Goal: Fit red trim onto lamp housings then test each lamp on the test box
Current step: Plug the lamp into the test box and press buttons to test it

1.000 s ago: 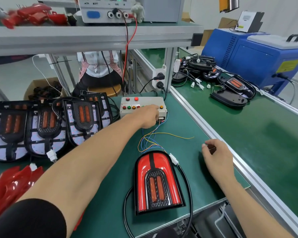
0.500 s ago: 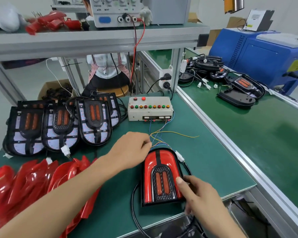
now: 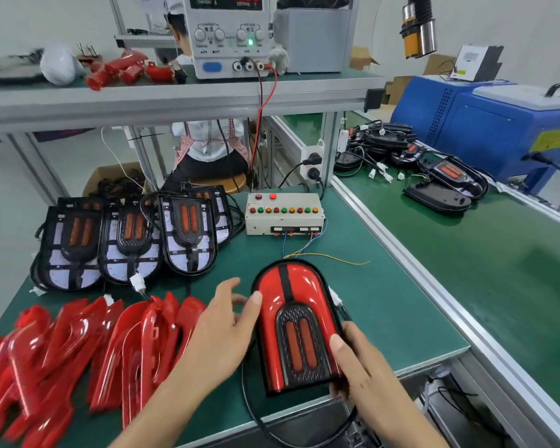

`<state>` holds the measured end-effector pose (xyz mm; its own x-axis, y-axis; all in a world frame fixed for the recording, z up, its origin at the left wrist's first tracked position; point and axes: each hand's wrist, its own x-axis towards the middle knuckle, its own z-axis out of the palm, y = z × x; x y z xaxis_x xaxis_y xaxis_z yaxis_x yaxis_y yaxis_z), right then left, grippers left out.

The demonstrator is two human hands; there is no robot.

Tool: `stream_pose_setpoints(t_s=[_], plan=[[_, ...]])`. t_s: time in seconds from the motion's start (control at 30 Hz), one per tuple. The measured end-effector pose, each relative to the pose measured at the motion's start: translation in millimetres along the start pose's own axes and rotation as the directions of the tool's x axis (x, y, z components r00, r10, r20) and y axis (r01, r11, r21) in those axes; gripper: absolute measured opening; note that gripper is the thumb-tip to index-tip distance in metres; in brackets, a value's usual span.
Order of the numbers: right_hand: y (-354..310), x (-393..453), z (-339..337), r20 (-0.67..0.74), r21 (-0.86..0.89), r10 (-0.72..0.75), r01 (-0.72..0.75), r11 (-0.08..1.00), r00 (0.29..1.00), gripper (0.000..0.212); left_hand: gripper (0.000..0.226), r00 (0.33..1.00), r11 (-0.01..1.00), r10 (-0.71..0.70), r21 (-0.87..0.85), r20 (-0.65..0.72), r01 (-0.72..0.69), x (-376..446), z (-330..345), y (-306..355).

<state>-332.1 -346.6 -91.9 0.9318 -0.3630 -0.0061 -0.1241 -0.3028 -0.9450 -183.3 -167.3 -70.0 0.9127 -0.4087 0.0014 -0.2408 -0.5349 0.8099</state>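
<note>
Head view: a glossy arch-shaped lamp — red trim round a black honeycomb-textured insert with two orange lens bars — lies flat on the green mat near the front edge. The right hand grips its lower right edge, thumb on the red face, fingers curled beneath. The left hand sits at the lamp's left side, fingers loosely spread, thumb tip touching the trim. Left of it lies a heap of shiny red trims; behind, untrimmed black housings overlap in a row. The boxy beige test box — a row of coloured buttons — stands beyond the lamp, apart from it.
</note>
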Motion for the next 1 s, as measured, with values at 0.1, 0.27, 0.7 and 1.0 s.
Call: stream_pose_setpoints(t_s=[0.1,0.27,0.7,1.0], plan=[[-8,-2,1,-0.035,0.033,-0.049,0.05,0.998,0.998,0.03,0.047,0.992,0.919,-0.043,-0.386,0.115,0.084,-12,1,5],[-7,-1,29,-0.097,-0.027,-0.043,0.04,0.999,0.994,0.035,0.054,0.977,0.841,-0.214,-0.51,-0.008,0.18,-22,13,-5],[8,17,55,-0.043,-0.263,0.15,-0.156,0.952,0.988,0.052,0.091,0.917,0.865,-0.398,-0.336,-0.005,0.373,-29,19,-15],[-1,17,40,-0.093,-0.525,0.122,-0.152,0.838,0.988,0.058,0.098,0.938,0.938,-0.346,0.032,0.029,0.345,-29,4,-2]])
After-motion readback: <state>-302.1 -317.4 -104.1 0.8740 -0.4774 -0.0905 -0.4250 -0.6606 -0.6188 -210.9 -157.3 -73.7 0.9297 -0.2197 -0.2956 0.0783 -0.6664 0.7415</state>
